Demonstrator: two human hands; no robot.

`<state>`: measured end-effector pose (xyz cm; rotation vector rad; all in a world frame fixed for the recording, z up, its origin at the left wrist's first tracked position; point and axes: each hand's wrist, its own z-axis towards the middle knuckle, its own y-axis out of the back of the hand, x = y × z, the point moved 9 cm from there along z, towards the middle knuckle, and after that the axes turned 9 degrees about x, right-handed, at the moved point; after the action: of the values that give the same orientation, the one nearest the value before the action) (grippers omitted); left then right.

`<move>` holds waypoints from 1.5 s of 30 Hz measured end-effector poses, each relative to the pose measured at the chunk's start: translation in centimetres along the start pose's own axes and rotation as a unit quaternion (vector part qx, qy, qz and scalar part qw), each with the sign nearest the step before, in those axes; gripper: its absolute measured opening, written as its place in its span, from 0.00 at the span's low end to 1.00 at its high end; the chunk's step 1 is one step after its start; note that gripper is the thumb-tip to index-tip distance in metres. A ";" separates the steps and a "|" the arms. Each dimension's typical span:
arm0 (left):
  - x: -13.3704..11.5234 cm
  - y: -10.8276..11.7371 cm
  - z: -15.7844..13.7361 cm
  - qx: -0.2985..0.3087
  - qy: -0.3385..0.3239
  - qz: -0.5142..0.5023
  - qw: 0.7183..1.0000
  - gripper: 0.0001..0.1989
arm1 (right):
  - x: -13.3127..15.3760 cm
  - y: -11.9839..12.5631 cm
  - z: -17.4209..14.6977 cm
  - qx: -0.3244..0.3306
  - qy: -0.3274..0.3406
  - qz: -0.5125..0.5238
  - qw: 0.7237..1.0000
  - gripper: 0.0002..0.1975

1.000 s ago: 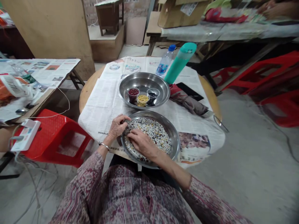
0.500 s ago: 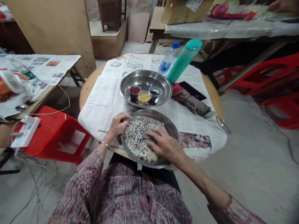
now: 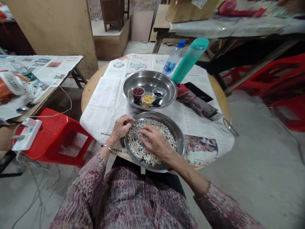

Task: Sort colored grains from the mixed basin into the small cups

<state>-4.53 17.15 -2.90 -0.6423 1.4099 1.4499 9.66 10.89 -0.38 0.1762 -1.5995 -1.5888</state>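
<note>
A steel basin (image 3: pixel 180 140) at the table's near edge holds a layer of mixed white, yellow, dark red and black beans or grains (image 3: pixel 164 129). My left hand (image 3: pixel 121 128) grips this basin's left rim with bent fingers. My right hand (image 3: pixel 156 141) is over the mixture, its fingers apart and their tips at the grains; nothing shows in it. Just behind stands a second steel basin (image 3: pixel 152 75). Inside it are three clear cups: one of dark red beans (image 3: pixel 138 92), one of yellow beans (image 3: pixel 148 100), one of black beans (image 3: pixel 158 95).
Newspaper (image 3: pixel 102 105) covers the round table. A clear bottle (image 3: pixel 172 60), a teal bottle (image 3: pixel 189 60), a folded umbrella (image 3: pixel 197 103) and a dark phone or tablet (image 3: pixel 198 92) lie or stand behind and right. At left, a red stool (image 3: pixel 54 133) bears a power strip (image 3: pixel 27 135).
My right hand has moved left across the mixture, toward the basin's middle. My left hand keeps its place at the rim. The view has shifted slightly.
</note>
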 end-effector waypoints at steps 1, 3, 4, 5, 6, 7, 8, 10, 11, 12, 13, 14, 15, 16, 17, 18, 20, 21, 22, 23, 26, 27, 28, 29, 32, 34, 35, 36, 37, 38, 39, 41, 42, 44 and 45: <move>0.0 0.0 0.0 0.000 -0.001 -0.002 1.000 0.15 | 1.2 -0.5 0.3 0.017 0.037 -0.001 0.999 0.09; 0.0 0.0 0.0 0.000 -0.003 -0.004 1.000 0.15 | 3.2 -1.8 0.7 0.061 0.094 -0.013 0.994 0.08; 0.0 0.0 0.0 -0.001 -0.004 -0.005 1.000 0.15 | 3.6 -2.2 0.8 0.074 0.106 -0.024 0.991 0.07; 0.0 0.0 0.0 -0.001 -0.004 -0.005 1.000 0.15 | 3.6 -2.4 1.0 0.078 0.105 -0.037 0.991 0.07; 0.0 0.0 0.0 -0.002 -0.003 -0.005 1.000 0.15 | 3.1 -2.4 1.1 0.075 0.093 -0.053 0.991 0.07; 0.0 0.0 0.0 -0.002 -0.002 -0.005 1.000 0.15 | 2.2 -2.1 1.2 0.066 0.073 -0.069 0.993 0.08; 0.0 0.0 0.0 -0.001 -0.001 -0.005 1.000 0.15 | 1.0 -1.6 1.2 0.055 0.045 -0.086 0.994 0.09; 0.0 0.0 0.0 0.001 0.001 -0.006 1.000 0.15 | -2.1 -0.2 0.7 0.028 -0.029 -0.114 0.993 0.10; 0.1 0.0 0.0 0.002 0.002 -0.007 1.000 0.14 | -3.8 0.7 0.2 0.013 -0.069 -0.124 0.990 0.11; 0.1 -0.1 0.0 0.002 0.003 -0.006 1.000 0.14 | -5.2 1.5 -0.5 -0.001 -0.102 -0.129 0.986 0.11; 0.2 -0.1 0.0 0.002 0.004 -0.006 1.000 0.15 | -6.3 2.1 -1.3 -0.013 -0.126 -0.131 0.983 0.11; 0.2 -0.1 0.0 0.002 0.005 -0.006 1.000 0.15 | -7.0 2.7 -2.1 -0.027 -0.145 -0.133 0.980 0.11; 0.3 -0.1 0.0 0.001 0.005 -0.007 1.000 0.15 | -7.5 3.1 -2.9 -0.036 -0.160 -0.135 0.977 0.12; 0.3 -0.1 0.0 0.001 0.004 -0.008 1.000 0.15 | -7.5 3.2 -3.6 -0.040 -0.172 -0.137 0.975 0.12; 0.3 -0.1 0.0 0.000 0.003 -0.008 1.000 0.15 | -7.3 3.1 -4.3 -0.040 -0.181 -0.139 0.973 0.13; 0.3 -0.1 0.0 0.000 0.003 -0.008 1.000 0.15 | -6.8 2.7 -4.7 -0.035 -0.187 -0.138 0.972 0.13; 0.2 0.0 0.0 -0.002 0.000 -0.006 1.000 0.15 | -5.0 1.5 -5.1 -0.014 -0.180 -0.123 0.976 0.14; 0.1 0.0 0.0 -0.002 -0.001 -0.004 1.000 0.15 | -3.9 0.7 -5.0 -0.004 -0.167 -0.109 0.980 0.13; 0.0 0.1 0.0 -0.002 -0.002 -0.002 1.000 0.15 | -2.8 -0.1 -4.7 0.010 -0.148 -0.093 0.985 0.13; 0.0 0.1 0.0 -0.003 -0.002 0.002 1.000 0.15 | -1.7 -0.9 -4.4 0.026 -0.127 -0.077 0.989 0.12; -0.1 0.2 0.0 -0.003 0.002 0.010 1.000 0.15 | -0.3 -2.2 -2.9 0.060 -0.072 -0.046 0.995 0.11; -0.1 0.2 -0.1 -0.004 0.004 0.010 1.000 0.15 | -0.6 -2.0 -2.3 0.055 -0.065 -0.044 0.995 0.12; 0.0 0.2 -0.1 -0.003 0.006 0.009 1.000 0.15 | -1.3 -1.4 -1.8 0.040 -0.064 -0.043 0.996 0.13; 0.1 0.1 -0.1 -0.003 0.008 0.008 1.000 0.15 | -2.2 -0.7 -1.3 0.019 -0.068 -0.043 0.997 0.14; 0.2 0.1 0.0 -0.002 0.008 0.005 1.000 0.15 | -5.5 1.5 -0.1 -0.032 -0.106 -0.055 0.992 0.13; 0.2 0.1 0.0 -0.004 0.006 0.001 1.000 0.15 | -6.9 1.9 0.5 -0.023 -0.138 -0.089 0.986 0.12; 0.3 0.2 0.0 -0.005 0.005 -0.001 1.000 0.15 | -7.3 1.9 0.7 -0.011 -0.149 -0.109 0.983 0.12; 0.3 0.2 0.0 -0.006 0.005 -0.002 1.000 0.15 | -7.3 1.7 0.8 0.001 -0.156 -0.124 0.980 0.12; 0.3 0.2 0.0 -0.007 0.005 -0.002 1.000 0.15 | -7.1 1.4 0.8 0.011 -0.158 -0.132 0.979 0.13; 0.3 0.2 0.0 -0.007 0.005 -0.001 1.000 0.15 | -6.7 1.1 0.7 0.019 -0.154 -0.131 0.979 0.13; 0.2 0.2 0.0 -0.007 0.004 0.001 1.000 0.15 | -6.1 0.8 0.5 0.024 -0.146 -0.123 0.981 0.13; 0.2 0.2 0.0 -0.006 0.004 0.002 1.000 0.15 | -4.8 0.2 -0.1 0.032 -0.119 -0.092 0.988 0.11; 0.2 0.2 0.0 -0.006 0.005 0.002 1.000 0.15 | -4.1 -0.1 -0.5 0.039 -0.102 -0.073 0.991 0.10; 0.2 0.2 0.0 -0.006 0.008 0.002 1.000 0.15 | -2.7 -0.6 -1.3 0.057 -0.071 -0.039 0.995 0.07; 0.2 0.2 0.0 -0.005 0.009 0.002 1.000 0.15 | -2.0 -0.7 -1.8 0.068 -0.055 -0.025 0.996 0.07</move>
<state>-4.75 17.27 -2.99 -0.6608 1.4181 1.4583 11.74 10.70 -2.23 0.2052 -1.8029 -1.5505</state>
